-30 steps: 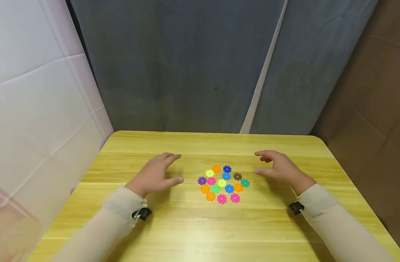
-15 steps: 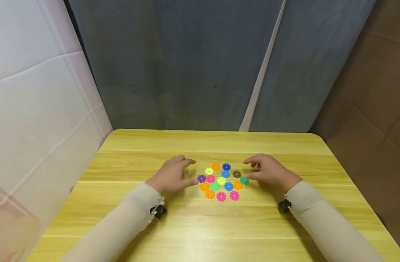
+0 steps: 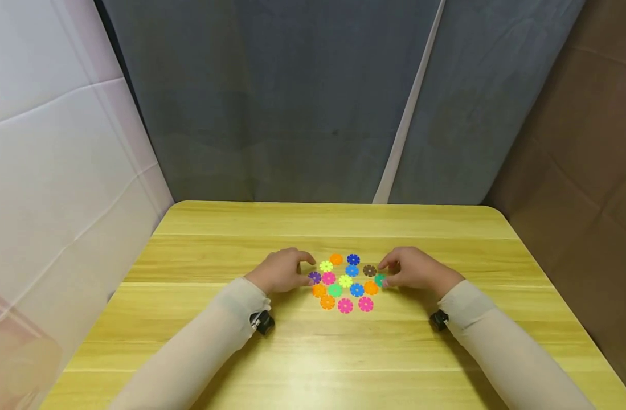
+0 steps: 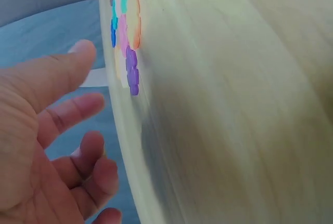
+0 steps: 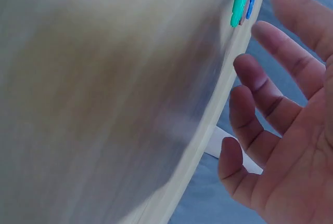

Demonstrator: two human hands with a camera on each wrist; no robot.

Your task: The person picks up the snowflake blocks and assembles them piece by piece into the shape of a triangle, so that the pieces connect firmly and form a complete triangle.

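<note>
Both your hands have closed in on the discs since 1 second ago, when they hovered well apart from the cluster on either side.

From the head view, your left hand [image 3: 281, 271] sits at the cluster's left edge, thumb tip touching or just beside the purple disc [image 3: 315, 277]. Your right hand [image 3: 414, 269] is at the right edge, thumb and forefinger at the green disc [image 3: 379, 279], just under the brown disc [image 3: 369, 270]. The discs [image 3: 345, 282] lie flat in a tight patch at the middle of the counter [image 3: 313, 347], about 14 of them, none lifted and none joined. By my reading the work has barely begun: the reach is made, and nothing has been picked up. No container shows in any view; the discs lie loose on the wood.

From the left wrist, your left hand's [image 4: 41, 146] fingers are loosely curved and hold nothing; the purple disc [image 4: 132, 70] lies beyond the thumb tip.

From the right wrist, your right hand [image 5: 283, 125] is spread, its grip released, and the green disc [image 5: 239, 1] lies past the fingertips, not yet pinched.
</note>
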